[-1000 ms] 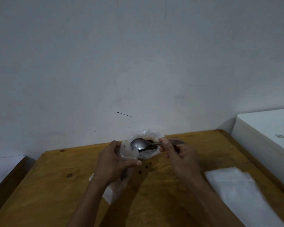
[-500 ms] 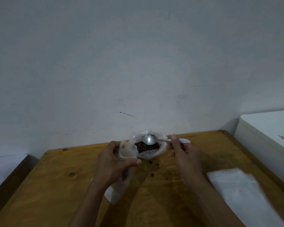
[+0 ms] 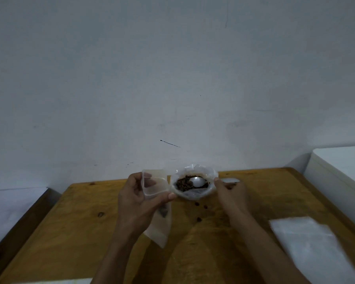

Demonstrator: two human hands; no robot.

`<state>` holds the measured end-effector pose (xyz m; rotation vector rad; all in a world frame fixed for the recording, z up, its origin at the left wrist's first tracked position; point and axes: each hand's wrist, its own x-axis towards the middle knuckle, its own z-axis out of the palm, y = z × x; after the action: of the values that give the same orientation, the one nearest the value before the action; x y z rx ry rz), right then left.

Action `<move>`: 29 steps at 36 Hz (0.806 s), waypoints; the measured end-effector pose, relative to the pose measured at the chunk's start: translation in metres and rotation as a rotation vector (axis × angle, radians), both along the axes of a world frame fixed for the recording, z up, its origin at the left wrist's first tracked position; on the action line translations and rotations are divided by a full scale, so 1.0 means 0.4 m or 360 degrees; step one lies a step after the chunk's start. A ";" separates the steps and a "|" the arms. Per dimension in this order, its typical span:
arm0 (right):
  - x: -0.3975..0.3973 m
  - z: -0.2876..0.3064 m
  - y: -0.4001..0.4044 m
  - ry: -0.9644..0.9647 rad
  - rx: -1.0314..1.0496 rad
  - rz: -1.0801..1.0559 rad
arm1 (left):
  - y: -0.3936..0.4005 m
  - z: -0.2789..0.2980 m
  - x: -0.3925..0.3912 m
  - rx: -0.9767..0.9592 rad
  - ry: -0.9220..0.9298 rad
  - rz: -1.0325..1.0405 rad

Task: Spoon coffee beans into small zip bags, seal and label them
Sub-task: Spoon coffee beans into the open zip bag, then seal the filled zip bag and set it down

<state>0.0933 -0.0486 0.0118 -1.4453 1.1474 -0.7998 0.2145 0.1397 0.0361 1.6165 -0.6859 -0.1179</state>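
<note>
A clear plastic bag of coffee beans [image 3: 193,182] sits open at the far middle of the wooden table [image 3: 80,222]. My right hand [image 3: 231,191] holds a metal spoon [image 3: 198,181] by its handle, with the bowl down among the beans. Just left of the bean bag, my left hand [image 3: 137,197] holds a small clear zip bag [image 3: 154,185] with its mouth pulled open. The rest of that bag hangs down below the hand. A few loose beans [image 3: 201,206] lie on the table in front of the bean bag.
A stack of empty clear bags [image 3: 307,242] lies on the table at the right. A white box or cabinet [image 3: 340,171] stands beyond the table's right edge. A plain wall rises right behind the table. White surface at the far left.
The spoon has moved from above the small zip bag to the right and down into the beans. My left hand has lifted the small bag and opened its mouth wider.
</note>
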 end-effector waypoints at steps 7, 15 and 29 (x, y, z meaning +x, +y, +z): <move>-0.025 0.015 -0.003 0.0250 -0.0014 0.0092 | 0.013 0.024 -0.014 -0.0242 0.0209 0.0067; -0.049 0.070 0.079 0.0389 -0.0881 0.0081 | 0.020 0.039 -0.021 -0.0331 0.0216 0.0097; 0.003 0.164 0.211 -0.0151 -0.1024 0.1108 | 0.051 0.074 -0.055 -0.0513 0.0056 -0.0132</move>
<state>0.0944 0.0358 0.0773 -2.1313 0.2416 -0.7410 0.1925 0.1599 0.0658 1.2755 -0.7062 -0.0910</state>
